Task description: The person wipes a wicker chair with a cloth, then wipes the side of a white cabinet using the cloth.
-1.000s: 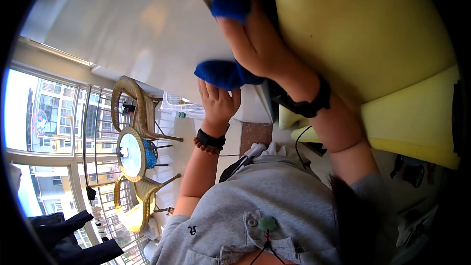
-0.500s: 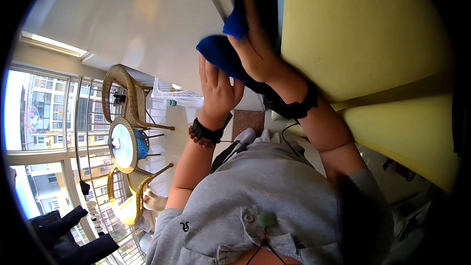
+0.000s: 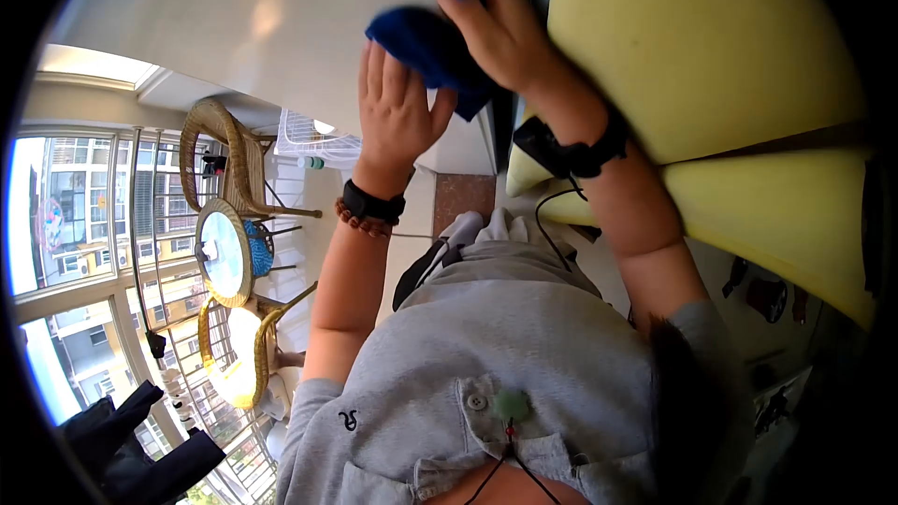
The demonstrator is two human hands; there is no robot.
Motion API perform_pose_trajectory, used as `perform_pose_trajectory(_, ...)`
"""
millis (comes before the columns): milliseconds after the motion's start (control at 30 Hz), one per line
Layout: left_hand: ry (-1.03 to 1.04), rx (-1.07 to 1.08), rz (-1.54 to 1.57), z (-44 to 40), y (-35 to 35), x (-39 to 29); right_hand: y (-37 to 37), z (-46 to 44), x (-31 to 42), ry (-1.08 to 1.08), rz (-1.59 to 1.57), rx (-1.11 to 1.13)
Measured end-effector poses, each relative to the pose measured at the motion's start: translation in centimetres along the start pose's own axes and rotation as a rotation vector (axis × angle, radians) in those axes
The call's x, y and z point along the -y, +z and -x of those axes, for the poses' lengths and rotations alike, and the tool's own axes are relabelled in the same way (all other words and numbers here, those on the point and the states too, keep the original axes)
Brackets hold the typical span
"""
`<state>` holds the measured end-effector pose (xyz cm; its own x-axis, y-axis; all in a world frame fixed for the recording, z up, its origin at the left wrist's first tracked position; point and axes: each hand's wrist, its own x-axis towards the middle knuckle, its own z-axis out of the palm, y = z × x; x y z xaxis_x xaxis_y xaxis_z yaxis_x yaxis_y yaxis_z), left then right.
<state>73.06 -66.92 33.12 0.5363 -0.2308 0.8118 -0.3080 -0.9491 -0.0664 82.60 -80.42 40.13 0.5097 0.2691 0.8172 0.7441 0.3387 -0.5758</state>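
Note:
A dark blue cloth (image 3: pixel 426 42) lies bunched between my two hands, beside a glossy white panel (image 3: pixel 234 19). My left hand (image 3: pixel 398 112) has its back toward me, fingers straight and close together, thumb apart. The cloth is behind and above its fingers, and it appears held there; the palm is hidden. My right hand (image 3: pixel 505 33) reaches higher, beside a dark gap at the panel's edge. Blue cloth shows by its thumb, and its fingertips run out of the top of the view. Whether both blue parts are one piece I cannot tell.
Yellow padded surfaces (image 3: pixel 702 47) stand close on my right. To the left are wicker chairs (image 3: pixel 224 154), a round glass-topped table (image 3: pixel 224 252), a white wire rack (image 3: pixel 318 136) and windows with railings. Dark clothing (image 3: pixel 140 449) hangs at lower left. A black cord runs near my right wrist.
Both hands and the blue cloth have moved up in view, the left hand slightly left and the right hand slightly right. More of the floor shows below the cloth.

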Motion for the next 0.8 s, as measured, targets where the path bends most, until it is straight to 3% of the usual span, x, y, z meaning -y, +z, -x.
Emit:
perform_pose_trajectory(67, 0.045, -0.100, 0.008, -3.6, -1.1, -0.2, -0.3, -5.1, 1.2, -0.194, -0.095, 0.104)
perform_pose_trajectory(100, 0.041, -0.131, 0.003, -3.9, -0.7, -0.1, -0.6, -5.6, 2.4, -0.077, -0.202, 0.150)
perform_pose_trajectory(167, 0.033, -0.199, -0.007, -4.3, -0.2, -0.2, -0.4, -5.0, 0.2, -0.216, 0.109, 0.110)
perform_pose_trajectory(233, -0.003, -0.134, -0.037, -2.0, 1.2, -0.3, -0.2, -3.1, -1.5, -0.338, 0.389, 0.029)
perform_pose_trajectory(300, -0.027, -0.117, -0.025, 1.5, 3.6, -0.5, 0.6, 0.7, -1.5, -0.249, 0.196, -0.032)
perform_pose_trajectory(433, -0.011, 0.071, -0.058, 11.3, 9.0, -0.7, 1.4, 11.8, -5.2, 0.069, 0.312, -0.028)
perform_pose_trajectory(567, 0.048, 0.314, -0.040, 15.6, 8.6, -1.4, 0.2, 18.0, -7.3, 0.538, 0.298, 0.237)
perform_pose_trajectory(700, 0.036, 0.265, 0.004, 13.2, 6.2, -1.9, 0.9, 18.0, -7.5, 0.519, 0.166, 0.144)
perform_pose_trajectory(800, -0.079, 0.119, 0.020, 7.9, 4.5, -2.2, 1.0, 12.7, -5.2, 0.276, 0.242, 0.094)
